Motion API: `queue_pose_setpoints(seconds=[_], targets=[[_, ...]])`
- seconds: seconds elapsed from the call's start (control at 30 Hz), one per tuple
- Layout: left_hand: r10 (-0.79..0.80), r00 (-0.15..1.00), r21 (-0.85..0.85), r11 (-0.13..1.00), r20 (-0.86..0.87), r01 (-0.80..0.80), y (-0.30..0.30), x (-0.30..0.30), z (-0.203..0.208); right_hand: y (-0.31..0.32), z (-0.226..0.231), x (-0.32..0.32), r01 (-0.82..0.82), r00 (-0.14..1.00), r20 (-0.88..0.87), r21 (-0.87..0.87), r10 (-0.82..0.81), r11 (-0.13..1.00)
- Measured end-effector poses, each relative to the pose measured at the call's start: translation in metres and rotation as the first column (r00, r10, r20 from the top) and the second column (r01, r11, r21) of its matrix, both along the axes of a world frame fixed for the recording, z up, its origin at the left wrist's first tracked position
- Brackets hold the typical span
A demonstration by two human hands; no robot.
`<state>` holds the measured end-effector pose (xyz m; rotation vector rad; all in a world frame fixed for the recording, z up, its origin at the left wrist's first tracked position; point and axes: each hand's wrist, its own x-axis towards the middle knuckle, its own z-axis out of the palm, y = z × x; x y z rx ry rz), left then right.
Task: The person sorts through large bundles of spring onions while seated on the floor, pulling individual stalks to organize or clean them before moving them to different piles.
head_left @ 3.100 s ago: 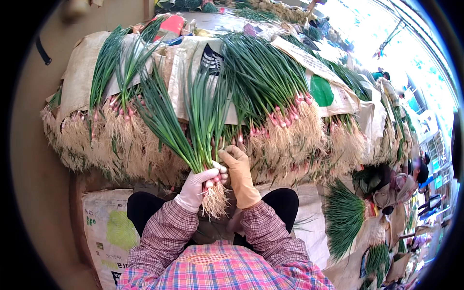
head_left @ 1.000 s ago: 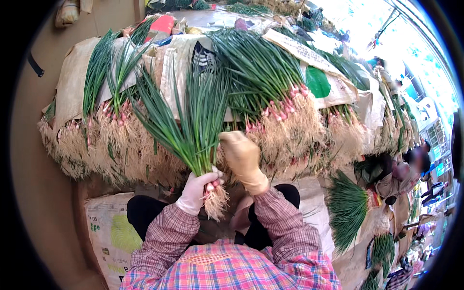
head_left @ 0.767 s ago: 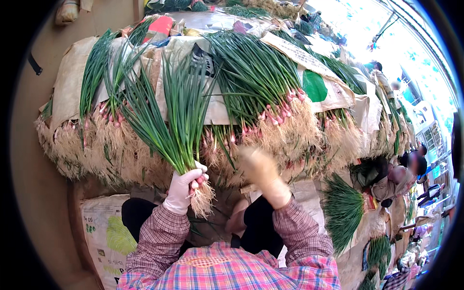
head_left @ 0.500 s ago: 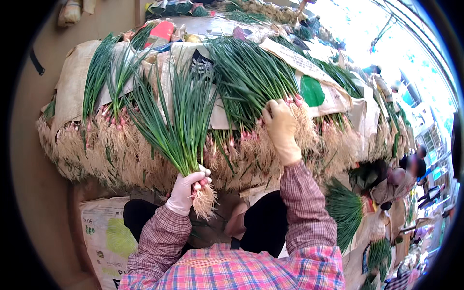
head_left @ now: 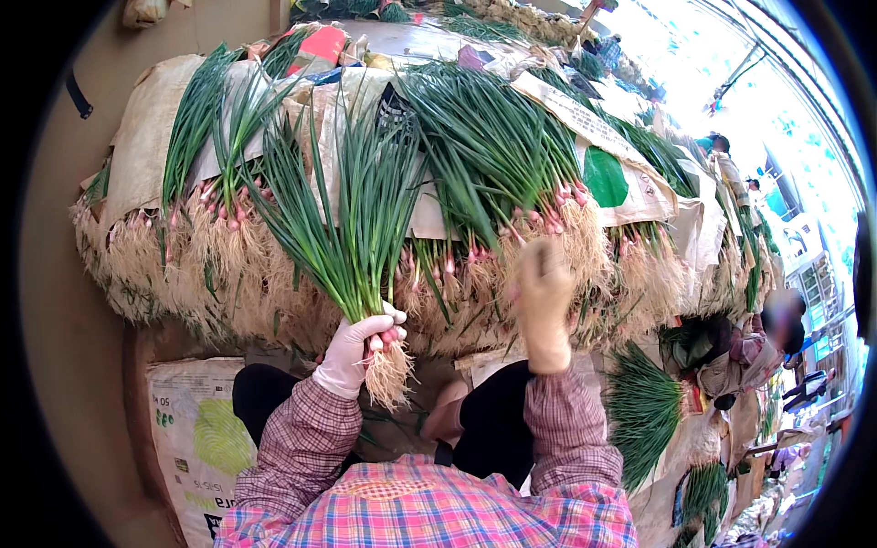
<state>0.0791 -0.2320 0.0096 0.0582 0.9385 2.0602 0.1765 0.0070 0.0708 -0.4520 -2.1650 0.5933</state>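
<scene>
My left hand [head_left: 349, 354], in a white glove, is closed around a bunch of spring onions [head_left: 356, 242] just above the pinkish bulbs. The long green leaves fan upward, and the pale roots hang below the fist. My right hand [head_left: 546, 306], in a cream-yellow glove, is in front of the pile's hanging roots and smeared by motion. Whether anything is in its fingers cannot be made out. Just above it, a larger heap of spring onions [head_left: 493, 137] lies on the pile, bulbs toward me.
A long pile with dense hanging roots [head_left: 265, 283] spans the front, partly covered by sacking [head_left: 151, 128]. Smaller bunches [head_left: 196, 128] lie at its left. A printed sack [head_left: 196, 411] is on the ground at my left. At right are more onion bunches [head_left: 642, 411] and a seated person [head_left: 744, 356].
My right hand has left the bulbs of the large heap and moved down toward me. My left hand still grips its bunch, nearly in place. The view has shifted slightly.
</scene>
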Motion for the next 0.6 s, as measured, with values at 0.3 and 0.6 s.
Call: queue_pose_setpoints(seconds=[0.3,0.6], targets=[[-0.007,1.000,-0.034,0.999,-0.023,0.007,-0.005,-0.003,-0.008,-0.055,-0.087,-0.019,-0.189,0.979,-0.151,-0.916,0.135,0.353],[-0.037,0.999,-0.035,0.999,0.024,0.038,-0.006,-0.003,-0.016,-0.124,-0.089,-0.030,-0.439,0.898,-0.363,-0.781,0.249,0.443]])
